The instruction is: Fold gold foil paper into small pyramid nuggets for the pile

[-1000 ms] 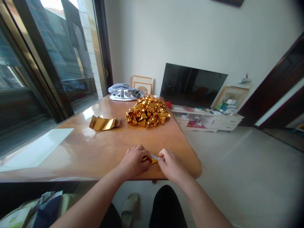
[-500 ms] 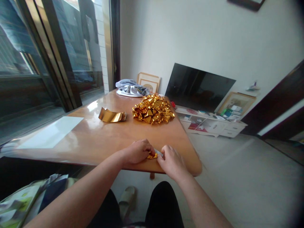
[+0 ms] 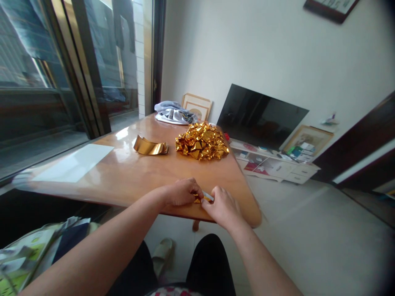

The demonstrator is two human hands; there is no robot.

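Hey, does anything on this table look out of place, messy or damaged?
Nothing looks damaged or spilled. The gold foil pile sits in a loose heap, and the gold sheets beside it curl upward. A crumpled cloth lies at the table's far end.

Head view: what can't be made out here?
- Gold foil piece: mostly covered by the left hand and right hand; its fold shape is unreadable.
- Pale strip between the hands: too small to identify.
- Gold pile: single pieces too small to count.
- Wall frame: cut off by the top edge.
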